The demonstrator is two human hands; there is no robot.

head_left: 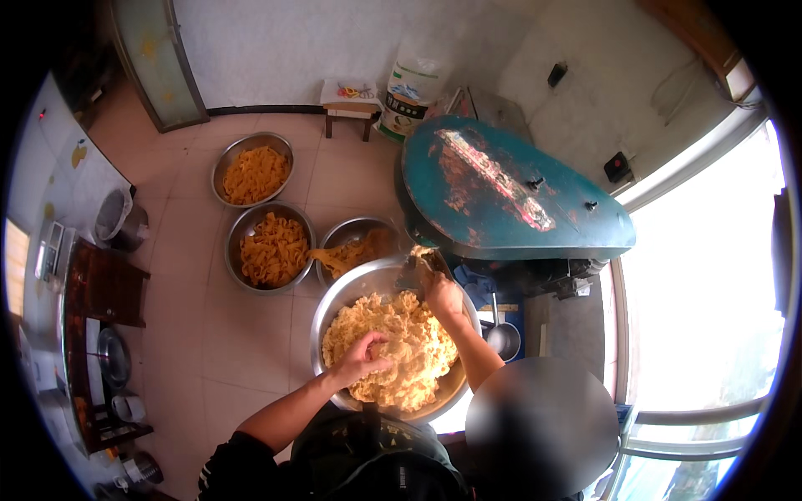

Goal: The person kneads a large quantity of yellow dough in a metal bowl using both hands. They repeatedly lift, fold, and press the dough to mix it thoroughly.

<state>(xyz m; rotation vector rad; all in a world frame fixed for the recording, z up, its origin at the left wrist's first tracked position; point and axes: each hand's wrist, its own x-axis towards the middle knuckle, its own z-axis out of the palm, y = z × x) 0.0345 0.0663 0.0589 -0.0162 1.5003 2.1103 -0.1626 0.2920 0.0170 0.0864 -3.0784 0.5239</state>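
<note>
A large steel bowl (318, 342) holds pale yellow crumbly dough (401, 380). My left hand (364, 356) rests at the dough's surface, fingers loosely curved and apart, with no clump clearly held. My right hand (443, 292) is raised at the bowl's far right rim, beside the opening under a worn teal machine (510, 179); its fingers are closed, and what they hold is hidden, with pale dough bits just beyond them. Orange-yellow strips hang into a smaller steel bowl (372, 230) behind the large one.
Two more bowls of strips (255, 171) (269, 255) stand on the tiled floor. A wooden cabinet (113, 288) and bucket (125, 225) line the left. A stool (351, 113), sack (409, 92) and saucepan (501, 338) sit farther off. A blurred patch covers the lower right.
</note>
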